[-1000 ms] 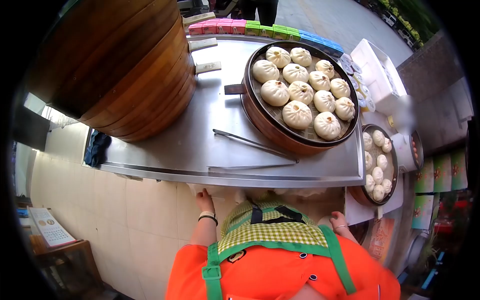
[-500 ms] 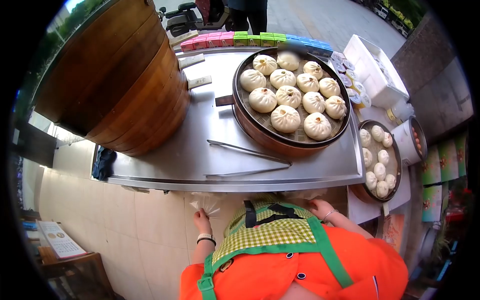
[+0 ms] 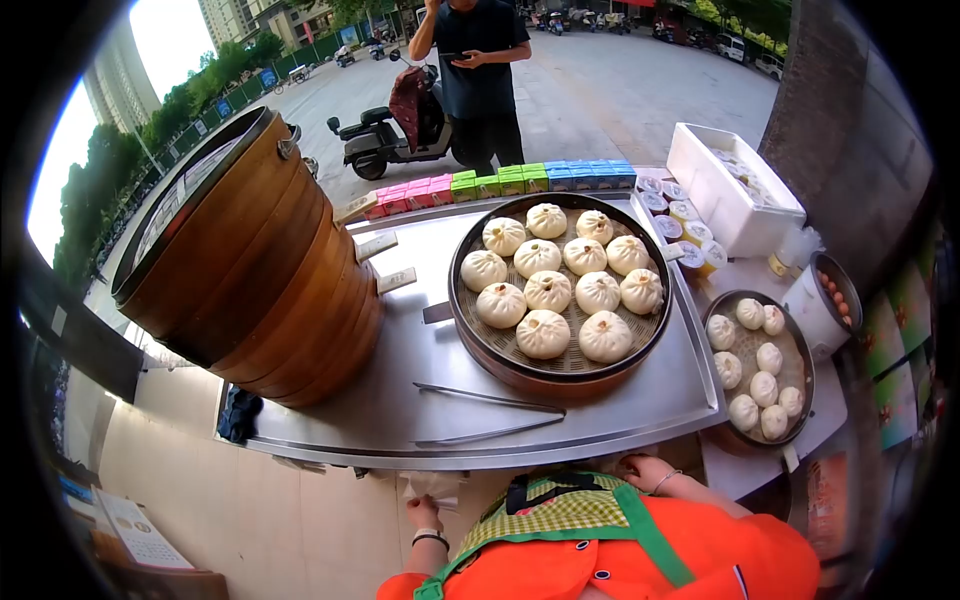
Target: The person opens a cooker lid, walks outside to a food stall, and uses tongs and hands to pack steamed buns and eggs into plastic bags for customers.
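At ten o'clock on the shiny steel table (image 3: pixel 408 345), the tall stack of round brown wooden steamers (image 3: pixel 265 275) looks tilted — perhaps the wide lens — and a bump could topple it. At seven o'clock, just below the front edge, the left hand (image 3: pixel 424 513) pinches clear, thin plastic film (image 3: pixel 438 489); a sharp upward pull might snag or tear it on that edge. At six o'clock, long silver metal tongs (image 3: pixel 490 398) lie spread on the steel, where a careless sleeve could sweep them off. At two o'clock sits a round, dark-rimmed wooden steamer (image 3: pixel 560 385) of plump white pleated buns (image 3: pixel 547 291). At five o'clock the right hand (image 3: pixel 645 469) is partly hidden by the table; I cannot tell whether it grips anything. As for writing, the white printed sheet (image 3: pixel 145 535) at eight o'clock, the stack's pale flat handles (image 3: pixel 397 280) and the pink, green and blue boxes (image 3: pixel 500 181) at twelve carry marks — all too small to read.
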The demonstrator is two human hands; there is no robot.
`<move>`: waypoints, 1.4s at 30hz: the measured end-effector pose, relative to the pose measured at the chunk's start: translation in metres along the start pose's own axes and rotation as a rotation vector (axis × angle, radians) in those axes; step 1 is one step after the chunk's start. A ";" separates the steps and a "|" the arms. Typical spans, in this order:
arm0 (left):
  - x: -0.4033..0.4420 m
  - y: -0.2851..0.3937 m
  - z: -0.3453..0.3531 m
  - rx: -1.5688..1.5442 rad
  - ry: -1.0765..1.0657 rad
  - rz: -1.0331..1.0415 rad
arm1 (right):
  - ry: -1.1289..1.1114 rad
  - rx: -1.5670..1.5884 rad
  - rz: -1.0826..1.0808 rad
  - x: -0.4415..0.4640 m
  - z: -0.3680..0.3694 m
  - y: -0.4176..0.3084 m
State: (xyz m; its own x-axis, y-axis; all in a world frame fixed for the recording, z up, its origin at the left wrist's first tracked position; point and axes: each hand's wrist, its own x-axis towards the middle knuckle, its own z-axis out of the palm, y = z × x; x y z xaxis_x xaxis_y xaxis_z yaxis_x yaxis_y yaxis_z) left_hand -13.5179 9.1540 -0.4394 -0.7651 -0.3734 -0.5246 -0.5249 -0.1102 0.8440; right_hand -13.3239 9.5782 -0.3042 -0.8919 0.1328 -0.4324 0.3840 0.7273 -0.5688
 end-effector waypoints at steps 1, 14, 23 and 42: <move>-0.001 0.001 0.004 -0.048 0.042 -0.041 | 0.019 -0.019 -0.035 0.002 0.003 0.011; -0.022 -0.024 0.002 0.109 0.127 0.010 | 0.041 -0.032 -0.078 -0.001 -0.029 0.041; -0.024 -0.024 0.010 0.135 0.061 0.024 | -0.070 -0.067 -0.203 0.014 -0.050 0.020; -0.032 -0.013 0.028 0.213 0.005 0.037 | 0.244 0.119 -0.381 -0.026 -0.103 -0.032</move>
State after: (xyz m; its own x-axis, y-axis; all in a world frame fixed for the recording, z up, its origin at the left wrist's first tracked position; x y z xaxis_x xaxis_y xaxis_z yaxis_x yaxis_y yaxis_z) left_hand -13.4971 9.1935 -0.4361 -0.7836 -0.3780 -0.4930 -0.5640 0.1001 0.8197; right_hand -13.3376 9.6213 -0.2027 -0.9993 0.0355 -0.0081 0.0299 0.6747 -0.7375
